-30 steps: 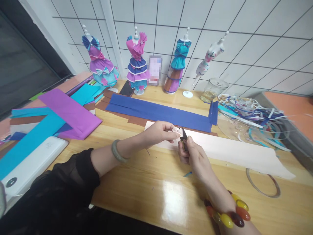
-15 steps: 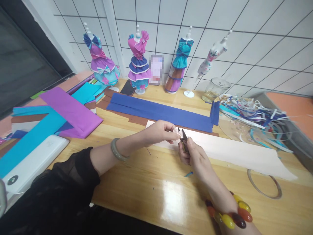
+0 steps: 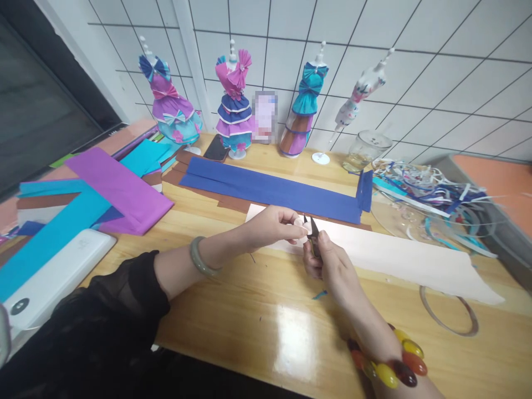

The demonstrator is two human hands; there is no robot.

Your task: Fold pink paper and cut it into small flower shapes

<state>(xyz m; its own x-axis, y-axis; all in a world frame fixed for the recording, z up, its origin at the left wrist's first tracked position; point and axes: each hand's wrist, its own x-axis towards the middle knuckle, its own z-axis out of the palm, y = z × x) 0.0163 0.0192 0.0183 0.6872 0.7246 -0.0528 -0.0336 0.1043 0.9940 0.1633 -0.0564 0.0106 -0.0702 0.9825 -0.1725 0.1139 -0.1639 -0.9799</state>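
Observation:
Between thumb and fingers, my left hand (image 3: 277,226) pinches a small pale pink piece of paper or fabric (image 3: 307,228). My right hand (image 3: 328,260) grips a pair of small dark scissors (image 3: 315,235), with the blades apart around the pale piece. Both hands hover over the left part of a long pale pink strip (image 3: 399,257) lying flat on the table. Just beyond it lies a folded dark blue strip (image 3: 270,188) on brown material (image 3: 233,204). The scissors' handles are mostly hidden by my right fingers.
Dressed miniature mannequins (image 3: 235,105) and a bare patterned one (image 3: 361,97) line the tiled wall. A glass jar (image 3: 366,149) and a heap of strip scraps (image 3: 432,194) are at right. Purple (image 3: 120,188) and turquoise sheets (image 3: 54,238) and a white device (image 3: 62,277) lie left.
The blades appear a little wider apart around the pale piece. Both hands stay in nearly the same place; the whole view has shifted very slightly.

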